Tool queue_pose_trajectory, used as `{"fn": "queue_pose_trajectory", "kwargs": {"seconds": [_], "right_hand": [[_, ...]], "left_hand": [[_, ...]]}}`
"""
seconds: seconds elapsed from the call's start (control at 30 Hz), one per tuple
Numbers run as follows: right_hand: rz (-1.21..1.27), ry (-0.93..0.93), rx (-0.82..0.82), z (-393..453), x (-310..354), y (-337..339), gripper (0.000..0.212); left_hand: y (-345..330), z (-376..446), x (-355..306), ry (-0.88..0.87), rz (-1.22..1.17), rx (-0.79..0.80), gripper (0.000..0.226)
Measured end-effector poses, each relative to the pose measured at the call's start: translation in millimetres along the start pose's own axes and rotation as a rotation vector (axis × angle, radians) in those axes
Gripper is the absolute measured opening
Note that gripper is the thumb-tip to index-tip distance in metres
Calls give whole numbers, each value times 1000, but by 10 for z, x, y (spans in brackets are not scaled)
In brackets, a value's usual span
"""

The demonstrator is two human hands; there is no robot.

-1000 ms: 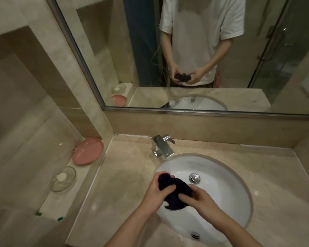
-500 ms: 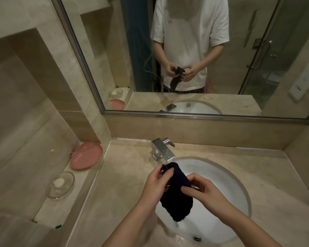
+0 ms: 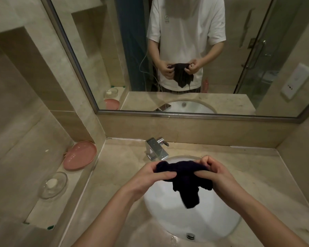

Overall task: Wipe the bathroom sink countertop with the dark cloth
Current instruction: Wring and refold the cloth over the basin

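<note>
A: Where is the cloth (image 3: 184, 177) right now?

B: You hold it up over the sink (image 3: 212, 221), clear of the tabletop (image 3: 125, 161). Your left hand (image 3: 150, 175) pinches its left end and your right hand (image 3: 216, 172) pinches the right end, fingers curled round the fabric. The two hands are apart, with the cloth stretched between them.

A: How will it handle?

B: It looks soft and limp. The top edge bunches into a roll between your hands and the rest sags in a loose flap. I judge it light, with no stiffness of its own, so it will take whatever shape you press into it. I cannot tell whether it is wet.

A: Which way does it run?

B: Its long axis lies left to right, from one hand to the other, and the hanging flap points down and toward you, into the sink.

A: Where should you take hold to wipe?

B: Probably gather it into a pad under one flat palm. Pinched corners would let the middle drag and fold.
</note>
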State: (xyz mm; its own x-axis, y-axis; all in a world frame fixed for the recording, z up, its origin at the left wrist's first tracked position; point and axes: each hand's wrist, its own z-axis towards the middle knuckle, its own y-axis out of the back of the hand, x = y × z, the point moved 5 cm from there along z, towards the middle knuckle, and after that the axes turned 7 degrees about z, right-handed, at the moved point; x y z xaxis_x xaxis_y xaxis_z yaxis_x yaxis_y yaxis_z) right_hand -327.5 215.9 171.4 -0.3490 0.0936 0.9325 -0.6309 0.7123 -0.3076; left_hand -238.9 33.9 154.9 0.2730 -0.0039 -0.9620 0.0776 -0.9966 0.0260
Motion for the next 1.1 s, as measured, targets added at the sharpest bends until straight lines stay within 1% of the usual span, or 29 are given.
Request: {"fn": "queue_pose_trajectory", "kwargs": {"seconds": [0.03, 0.07, 0.13, 0.17, 0.23, 0.33, 0.4, 0.47, 0.5, 0.57, 0.63, 0.67, 0.73, 0.8, 0.83, 0.87, 0.9, 0.97, 1.03, 1.1], "right_hand": [[-7, -58, 40, -14, 7, -4, 26], [-70, -108, 82, -24, -6, -7, 23], [-257, -171, 140, -34, -11, -16, 32], [-323, -175, 140, -28, 4, -13, 35], [-380, -156, 158, -22, 42, -21, 39], [-393, -117, 158, -11, 50, -2, 41], [-379, -56, 121, 3, 65, 43, 35], [-432, 35, 95, 2, 141, 47, 26], [-455, 60, 110, -2, 171, 20, 26], [-491, 50, 194, -7, 187, -62, 24], [-537, 74, 253, 0, 240, -150, 6], [-511, 88, 251, 6, 286, -177, 4], [-400, 116, 211, 12, 420, -197, 12], [-371, 149, 177, 5, 556, -198, 21], [-393, 148, 178, 1, 593, -204, 25], [-414, 132, 183, 9, 600, -209, 25], [-439, 107, 188, 22, 594, -200, 22], [-468, 81, 187, 48, 595, -192, 25], [-408, 95, 186, 72, 672, -206, 26], [-316, 107, 199, 99, 795, -228, 20]], "left_hand": [[-17, 0, -23, -15, -29, 20, 12], [-36, 3, -56, -25, -31, 21, 12], [-69, 23, -157, -60, 63, -42, 17], [-86, 38, -205, -90, 102, -80, 19], [-123, 64, -303, -133, 103, -109, 20], [-145, 92, -408, -114, 125, -57, 18], [-111, 111, -444, -71, 207, -7, 15], [-69, 120, -467, -16, 300, 40, 13], [-50, 122, -492, -3, 344, 53, 13], [-33, 124, -577, -19, 408, 69, 14], [-25, 121, -691, -52, 435, 70, 14], [1, 124, -728, -56, 432, 61, 16], [100, 110, -726, 17, 437, 66, 13], [201, 46, -604, 169, 543, 185, 14], [244, 18, -514, 220, 587, 263, 17], [269, -3, -439, 236, 600, 327, 21], [278, -19, -397, 220, 577, 365, 23], [272, -27, -366, 152, 440, 343, 22], [227, -29, -351, 83, 265, 300, 27], [149, -30, -291, 56, 129, 268, 35]]}}
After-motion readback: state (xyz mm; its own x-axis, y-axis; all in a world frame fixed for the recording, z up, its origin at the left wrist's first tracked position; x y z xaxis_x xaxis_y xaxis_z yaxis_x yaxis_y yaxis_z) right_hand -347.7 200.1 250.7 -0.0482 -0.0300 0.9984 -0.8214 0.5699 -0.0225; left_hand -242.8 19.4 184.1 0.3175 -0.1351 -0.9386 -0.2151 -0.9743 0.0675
